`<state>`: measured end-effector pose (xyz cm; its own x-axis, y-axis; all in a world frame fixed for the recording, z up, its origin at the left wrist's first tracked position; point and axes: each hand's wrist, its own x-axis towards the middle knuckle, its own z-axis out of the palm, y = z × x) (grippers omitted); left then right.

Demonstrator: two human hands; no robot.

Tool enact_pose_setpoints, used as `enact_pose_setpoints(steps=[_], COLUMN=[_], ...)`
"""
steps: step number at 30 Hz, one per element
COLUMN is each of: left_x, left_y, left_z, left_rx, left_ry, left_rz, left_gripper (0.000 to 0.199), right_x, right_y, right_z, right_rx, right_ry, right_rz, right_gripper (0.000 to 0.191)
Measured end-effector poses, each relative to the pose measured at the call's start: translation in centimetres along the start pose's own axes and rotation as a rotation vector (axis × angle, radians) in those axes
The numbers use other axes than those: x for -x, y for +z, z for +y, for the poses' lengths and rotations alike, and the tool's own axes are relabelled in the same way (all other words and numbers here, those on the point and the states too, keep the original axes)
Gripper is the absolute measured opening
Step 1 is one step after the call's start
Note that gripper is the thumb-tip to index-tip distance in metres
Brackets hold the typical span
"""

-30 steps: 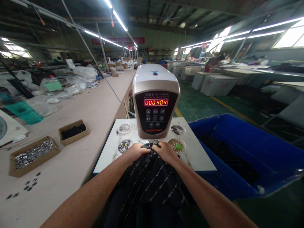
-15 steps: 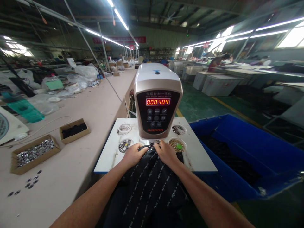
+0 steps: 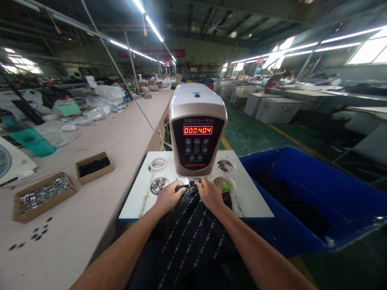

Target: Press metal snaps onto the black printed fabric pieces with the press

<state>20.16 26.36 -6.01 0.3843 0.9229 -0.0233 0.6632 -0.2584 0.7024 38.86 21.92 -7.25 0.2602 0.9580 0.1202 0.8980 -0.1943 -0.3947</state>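
Observation:
A black garment [image 3: 189, 233] with rows of small white lettering hangs toward me from under the head of a button-attaching machine [image 3: 198, 137], whose red display reads 000404. My left hand [image 3: 169, 197] pinches the garment's edge on the left of the press point. On the right of that point, my right hand [image 3: 211, 194] is closed on the same edge, thumb on top. The cloth is bunched between the two hands. Just below the machine head, the spot where cloth meets the tooling is mostly hidden by my fingers.
The white machine table [image 3: 140, 201] has round wells with metal parts and a green cap [image 3: 226, 187]. A blue bin [image 3: 290, 161] with dark cloth stands at right. On the left bench [image 3: 102, 193] are a carton of metal snaps [image 3: 45, 195], a smaller carton [image 3: 94, 166] and loose snaps.
The view has shifted slightly, so the machine sits a little further left. Both hands keep their hold on the garment edge at the press point, and the display reading is the same.

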Motion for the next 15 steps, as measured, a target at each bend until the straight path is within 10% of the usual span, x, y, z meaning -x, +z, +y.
enact_pose_setpoints(steps=[15], left_x=[-0.48], left_y=[0.27], left_z=[-0.59], left_rx=[0.016], left_ry=[-0.01], left_rz=[-0.006], left_gripper=[0.025], right_x=[0.0], right_y=[0.61], right_z=[0.35], right_rx=[-0.009], right_ry=[-0.011], right_rz=[0.006], right_gripper=[0.026])
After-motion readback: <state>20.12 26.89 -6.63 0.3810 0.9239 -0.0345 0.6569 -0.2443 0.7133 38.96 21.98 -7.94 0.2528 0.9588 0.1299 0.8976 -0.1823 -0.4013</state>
